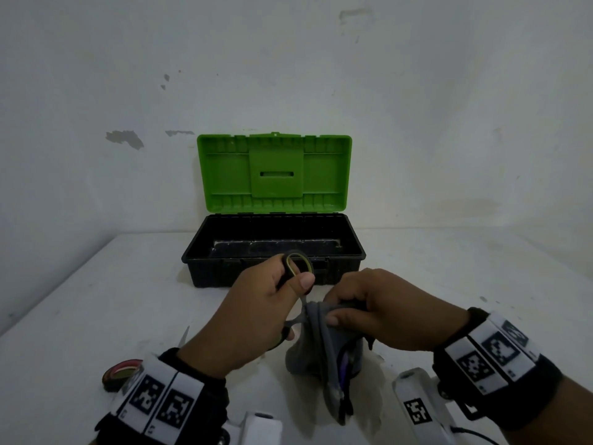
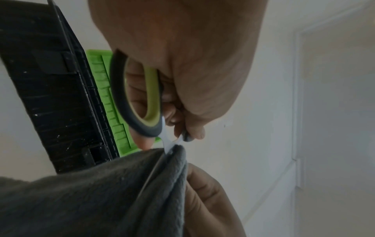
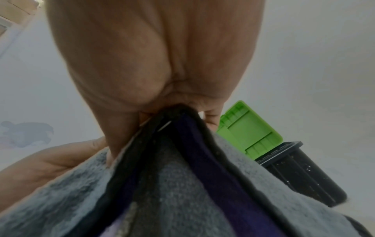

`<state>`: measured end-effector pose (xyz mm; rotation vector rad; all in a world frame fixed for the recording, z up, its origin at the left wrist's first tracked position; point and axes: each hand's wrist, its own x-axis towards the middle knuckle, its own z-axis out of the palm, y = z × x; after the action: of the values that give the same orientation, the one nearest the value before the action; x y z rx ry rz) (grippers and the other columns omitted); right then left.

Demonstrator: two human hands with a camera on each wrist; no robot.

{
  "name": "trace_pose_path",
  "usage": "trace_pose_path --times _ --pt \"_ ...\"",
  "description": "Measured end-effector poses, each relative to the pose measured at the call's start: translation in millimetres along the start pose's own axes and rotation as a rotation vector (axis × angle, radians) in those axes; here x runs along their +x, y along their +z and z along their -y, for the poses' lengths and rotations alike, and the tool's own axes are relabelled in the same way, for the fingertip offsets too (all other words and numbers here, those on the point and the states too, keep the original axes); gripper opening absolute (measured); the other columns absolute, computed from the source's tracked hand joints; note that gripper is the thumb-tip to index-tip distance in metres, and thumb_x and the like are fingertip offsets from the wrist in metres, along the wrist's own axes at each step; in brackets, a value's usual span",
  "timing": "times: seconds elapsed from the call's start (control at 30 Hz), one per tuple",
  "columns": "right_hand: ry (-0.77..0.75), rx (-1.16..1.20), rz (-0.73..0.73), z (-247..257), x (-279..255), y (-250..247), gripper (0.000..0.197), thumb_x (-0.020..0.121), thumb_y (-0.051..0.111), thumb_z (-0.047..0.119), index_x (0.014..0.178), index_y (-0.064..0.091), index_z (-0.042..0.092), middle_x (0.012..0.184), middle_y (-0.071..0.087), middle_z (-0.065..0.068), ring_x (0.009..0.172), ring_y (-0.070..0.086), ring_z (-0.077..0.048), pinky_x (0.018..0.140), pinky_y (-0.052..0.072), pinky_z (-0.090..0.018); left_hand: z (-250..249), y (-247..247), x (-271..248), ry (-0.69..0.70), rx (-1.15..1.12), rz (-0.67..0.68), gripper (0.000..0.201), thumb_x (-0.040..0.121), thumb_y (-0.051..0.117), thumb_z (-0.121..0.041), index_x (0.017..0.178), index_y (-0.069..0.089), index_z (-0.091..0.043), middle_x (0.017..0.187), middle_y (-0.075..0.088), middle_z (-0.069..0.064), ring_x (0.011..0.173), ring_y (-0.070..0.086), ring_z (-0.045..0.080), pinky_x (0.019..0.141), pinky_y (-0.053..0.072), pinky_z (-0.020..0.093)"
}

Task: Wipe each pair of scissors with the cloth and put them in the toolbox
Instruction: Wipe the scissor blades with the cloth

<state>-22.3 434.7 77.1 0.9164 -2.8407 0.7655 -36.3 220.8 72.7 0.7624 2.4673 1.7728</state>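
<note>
My left hand (image 1: 272, 303) grips a pair of scissors (image 1: 296, 263) by their grey and yellow-green handles (image 2: 140, 102), one loop sticking up above the fist. Their blades run down into a grey cloth (image 1: 324, 351), where they are mostly hidden. My right hand (image 1: 343, 308) pinches the cloth (image 2: 97, 202) folded around the blades; a sliver of metal (image 3: 165, 126) shows in the fold (image 3: 182, 184). Both hands hover just in front of the toolbox (image 1: 349, 248), which stands open with a black base and an upright green lid (image 1: 272, 171).
A metal blade tip (image 1: 184, 337) pokes out on the table left of my left forearm; what it belongs to is hidden. A roll of tape (image 1: 123, 372) lies at the near left. The white table meets a white wall right behind the toolbox.
</note>
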Motion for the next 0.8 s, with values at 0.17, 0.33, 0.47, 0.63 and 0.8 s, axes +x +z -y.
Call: trace_pose_path --times 0.17,0.33,0.47,0.63,0.8 --pt "0.044 0.011 -0.035 -12 -13 -7 0.009 0.093 0.067 0.029 0.094 0.075 0.025 0.080 0.062 0.019 0.082 0.061 0.001 0.071 0.042 -0.008 1 -2 -1 -0.013 -0.034 -0.004 0.014 0.097 0.053 -0.026 0.089 0.060 -0.017 0.050 0.050 -0.016 0.045 0.047 0.004 0.051 0.055 0.031" --pt "0.107 0.102 -0.111 -22 -26 -15 0.006 0.091 0.071 0.025 0.088 0.076 0.025 0.084 0.071 0.007 0.082 0.066 -0.010 0.073 0.052 -0.029 3 -5 0 -0.030 -0.104 -0.010 0.016 0.096 0.054 -0.027 0.087 0.061 -0.016 0.050 0.045 -0.014 0.046 0.044 0.005 0.053 0.057 0.037" --pt "0.137 0.172 -0.198 -29 -37 -20 0.017 0.090 0.070 0.021 0.081 0.076 0.035 0.084 0.072 0.011 0.080 0.068 -0.007 0.072 0.049 -0.020 5 -7 0 -0.071 -0.194 -0.051 0.017 0.097 0.053 -0.025 0.086 0.062 -0.016 0.049 0.040 -0.012 0.045 0.039 0.005 0.053 0.055 0.036" --pt "0.150 0.474 -0.473 -29 -50 -22 0.023 0.087 0.057 0.028 0.076 0.077 0.024 0.079 0.075 -0.004 0.071 0.069 -0.015 0.065 0.053 -0.024 14 -14 3 -0.143 -0.377 -0.207 0.022 0.099 0.050 -0.026 0.094 0.062 -0.009 0.053 0.031 -0.003 0.048 0.033 0.011 0.053 0.053 0.033" --pt "0.181 0.842 -0.586 -24 -40 6 0.042 0.089 0.064 0.045 0.093 0.071 0.004 0.089 0.070 -0.024 0.080 0.065 -0.030 0.073 0.051 -0.042 15 3 6 -0.174 -0.534 -0.283 0.024 0.099 0.050 -0.027 0.084 0.057 -0.009 0.055 0.034 0.000 0.049 0.037 0.011 0.053 0.053 0.032"
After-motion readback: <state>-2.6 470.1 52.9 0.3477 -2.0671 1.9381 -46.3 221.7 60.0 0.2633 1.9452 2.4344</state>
